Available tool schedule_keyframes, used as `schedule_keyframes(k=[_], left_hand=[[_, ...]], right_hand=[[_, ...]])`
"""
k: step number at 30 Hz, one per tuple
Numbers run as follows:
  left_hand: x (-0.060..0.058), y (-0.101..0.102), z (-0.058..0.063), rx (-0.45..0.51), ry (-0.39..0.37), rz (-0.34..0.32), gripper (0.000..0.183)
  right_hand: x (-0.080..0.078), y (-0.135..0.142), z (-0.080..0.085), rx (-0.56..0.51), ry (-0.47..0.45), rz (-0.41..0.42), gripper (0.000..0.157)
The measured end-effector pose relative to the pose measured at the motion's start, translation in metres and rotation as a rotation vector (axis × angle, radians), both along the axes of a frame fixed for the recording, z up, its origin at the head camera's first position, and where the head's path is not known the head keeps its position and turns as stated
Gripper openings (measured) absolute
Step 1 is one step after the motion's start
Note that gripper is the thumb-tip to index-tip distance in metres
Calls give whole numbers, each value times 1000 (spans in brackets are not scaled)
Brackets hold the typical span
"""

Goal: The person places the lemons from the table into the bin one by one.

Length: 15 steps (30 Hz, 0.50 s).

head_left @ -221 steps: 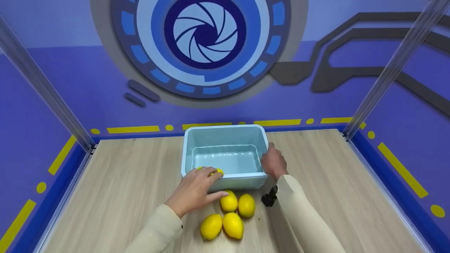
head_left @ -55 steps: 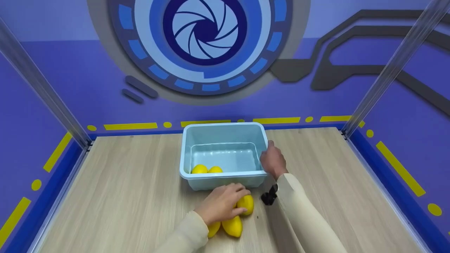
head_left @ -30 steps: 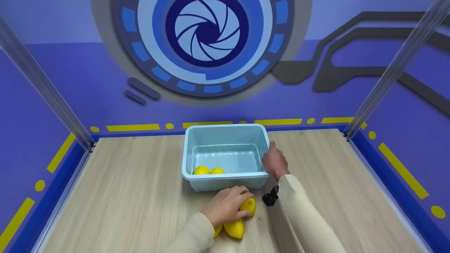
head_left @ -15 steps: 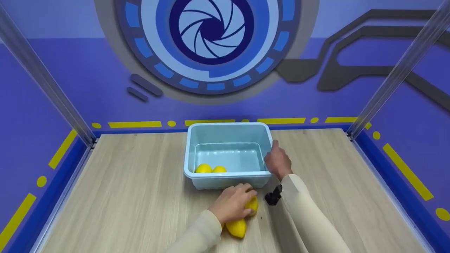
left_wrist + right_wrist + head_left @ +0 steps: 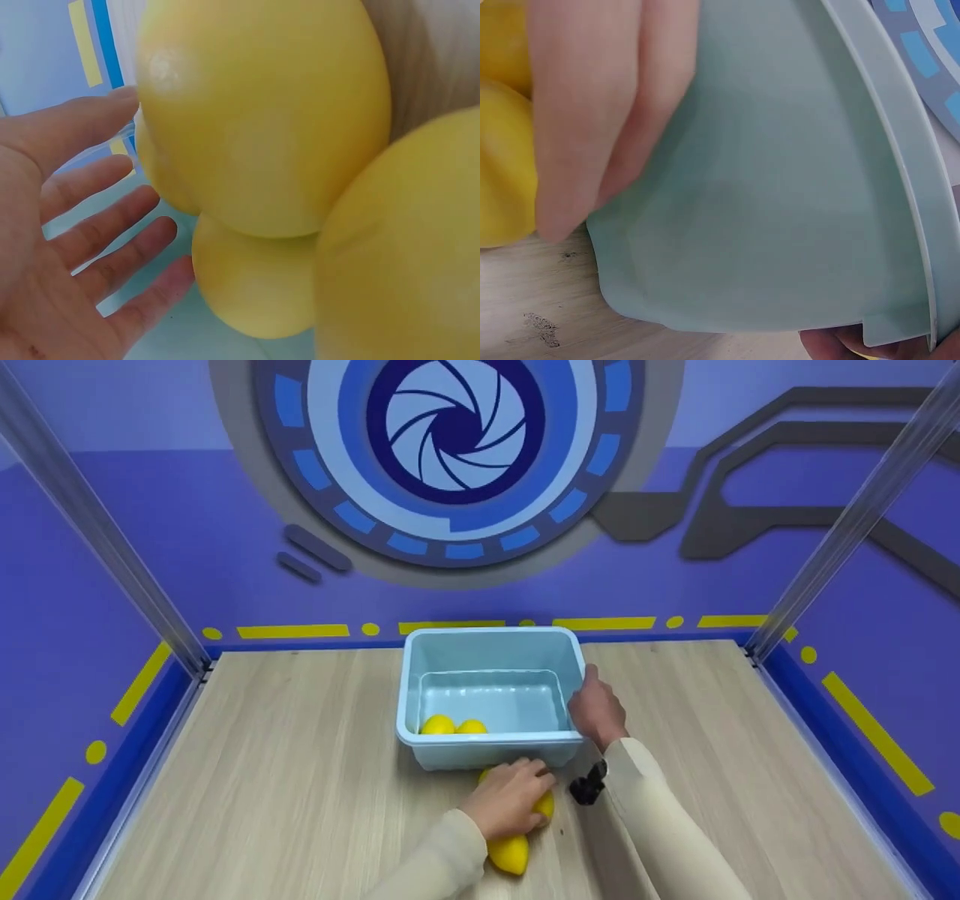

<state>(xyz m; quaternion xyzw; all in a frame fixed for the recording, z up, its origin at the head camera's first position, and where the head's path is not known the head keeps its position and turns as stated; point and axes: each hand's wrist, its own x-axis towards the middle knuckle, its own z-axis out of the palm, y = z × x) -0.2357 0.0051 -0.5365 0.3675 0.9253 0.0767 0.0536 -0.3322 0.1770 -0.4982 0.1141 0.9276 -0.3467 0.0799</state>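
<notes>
Two lemons (image 5: 438,725) lie inside a light blue plastic bin (image 5: 495,739), against its near wall. In front of the bin my left hand (image 5: 510,797) cups over two more lemons (image 5: 547,810), thumb on the near side and fingers beyond them. Nearer the wrist in the left wrist view are two further lemons (image 5: 270,120); in the head view one of this front pair (image 5: 510,855) shows, the other hidden by the hand and sleeve. My right hand (image 5: 598,709) grips the bin's right rim, its fingers (image 5: 836,345) at the underside of the lip.
A wood-grain tabletop (image 5: 285,772) carries everything. The bin stands close to the blue printed back wall (image 5: 465,592), with side walls left and right. A black wrist camera (image 5: 589,786) sits beneath the right wrist.
My left hand came from the two lemons inside the bin to the lemons in front, then stayed there, its grasp shifting slightly right. The right hand keeps its grip on the rim.
</notes>
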Motion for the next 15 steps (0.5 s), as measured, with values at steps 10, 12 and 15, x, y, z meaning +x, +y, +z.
schedule_keyframes(k=[10,12,15], left_hand=[[-1,3,-5,-3,-13,-1,41],[-1,3,-5,-3,-20,-4,42],[-2,2,-4,-4,-25,-10,43]], right_hand=[[2,0,0,-42,-36,-12,59],[1,0,0,-32,-32,-12,58],[-1,-1,-1,-32,-26,-16,57]])
